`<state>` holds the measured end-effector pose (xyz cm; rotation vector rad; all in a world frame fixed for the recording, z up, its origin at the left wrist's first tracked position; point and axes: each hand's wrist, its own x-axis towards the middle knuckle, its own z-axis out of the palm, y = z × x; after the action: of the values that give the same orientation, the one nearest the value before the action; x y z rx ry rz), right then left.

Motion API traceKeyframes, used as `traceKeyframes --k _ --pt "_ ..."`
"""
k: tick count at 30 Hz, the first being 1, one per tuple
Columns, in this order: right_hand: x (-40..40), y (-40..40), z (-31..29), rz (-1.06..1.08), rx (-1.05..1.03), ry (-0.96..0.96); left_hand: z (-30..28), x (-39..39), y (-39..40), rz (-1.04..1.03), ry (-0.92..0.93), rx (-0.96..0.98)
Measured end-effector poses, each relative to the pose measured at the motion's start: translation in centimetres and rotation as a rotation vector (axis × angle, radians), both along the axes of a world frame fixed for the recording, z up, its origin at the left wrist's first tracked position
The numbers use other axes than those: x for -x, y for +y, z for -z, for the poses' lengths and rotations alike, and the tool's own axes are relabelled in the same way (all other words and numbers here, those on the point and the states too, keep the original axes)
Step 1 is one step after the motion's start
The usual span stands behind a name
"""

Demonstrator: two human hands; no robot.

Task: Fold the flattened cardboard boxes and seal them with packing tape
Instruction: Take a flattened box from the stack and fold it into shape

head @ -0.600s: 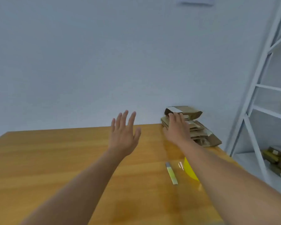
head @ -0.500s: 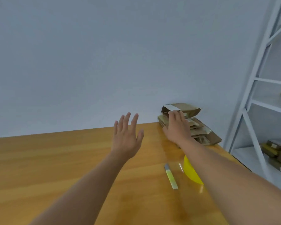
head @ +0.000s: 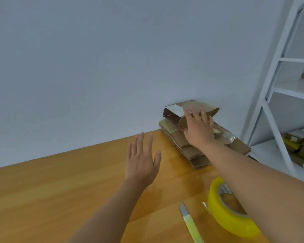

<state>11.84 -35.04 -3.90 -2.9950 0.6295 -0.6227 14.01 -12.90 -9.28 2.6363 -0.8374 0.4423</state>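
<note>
Since 0.5 s ago the right hand (head: 198, 130) has gone from lying on the lower stack to gripping the top piece, and the camera has closed in and tilted, so the tape and knife now show larger at bottom right.

Head view, the only 1:
- Right hand: fingers over the top of the brown half-opened cardboard box (head: 191, 109), thumb side at its near edge. Looks like a grip, but the thumb contact is hidden, so I can't confirm a full pinch.
- That box sits on the stack of flattened brown cardboard boxes (head: 188, 148) at the far right corner of the wooden counter (head: 60, 181), against the wall.
- Left hand (head: 142, 163): fingers spread, holding nothing, hovering above the counter, apart from the stack.
- Yellow roll of packing tape (head: 232, 209) near the right forearm, partly covered by it. Slim yellow-handled utility knife (head: 189, 223) just beside the roll.
- White metal shelving rack (head: 270, 109) right of the counter, more cardboard on it.

Risks, my read:
- Pulling the top box 1-handed may drag the loose boxes under it off the counter edge.
- Forearm passes right over the tape roll; drawing back low could knock it into the knife.
</note>
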Motion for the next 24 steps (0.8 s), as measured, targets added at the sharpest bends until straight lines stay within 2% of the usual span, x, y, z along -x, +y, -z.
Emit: traceKeyframes --k 7,11,13,15,18,21,24 --pt "-1.0 -0.1 0.1 0.026 0.171 -0.217 1.1 -0.8 2.6 -0.036 0.049 -0.035" --pt "0.2 2.2 -0.8 -0.082 0.193 -0.394 0.3 0.3 4.8 -0.075 0.084 0.012" --pt "1.4 4.5 -1.7 -0.155 0.152 -0.47 -0.3 1.2 6.0 -0.09 0.099 0.068" --pt "3.0 7.1 -2.6 -0.228 0.091 -0.534 -1.0 2.0 7.2 -0.111 0.171 0.201" --pt "5.5 11.4 -3.2 -0.388 -0.108 -0.564 -2.0 3.6 9.9 -0.139 0.273 0.451" --pt "8.9 15.7 -3.6 -0.527 -0.517 -0.512 -3.3 5.6 13.5 -0.157 0.33 0.635" --pt "12.0 19.2 -3.5 -0.558 -0.89 -0.456 -4.1 7.5 18.2 -0.219 0.373 0.81"
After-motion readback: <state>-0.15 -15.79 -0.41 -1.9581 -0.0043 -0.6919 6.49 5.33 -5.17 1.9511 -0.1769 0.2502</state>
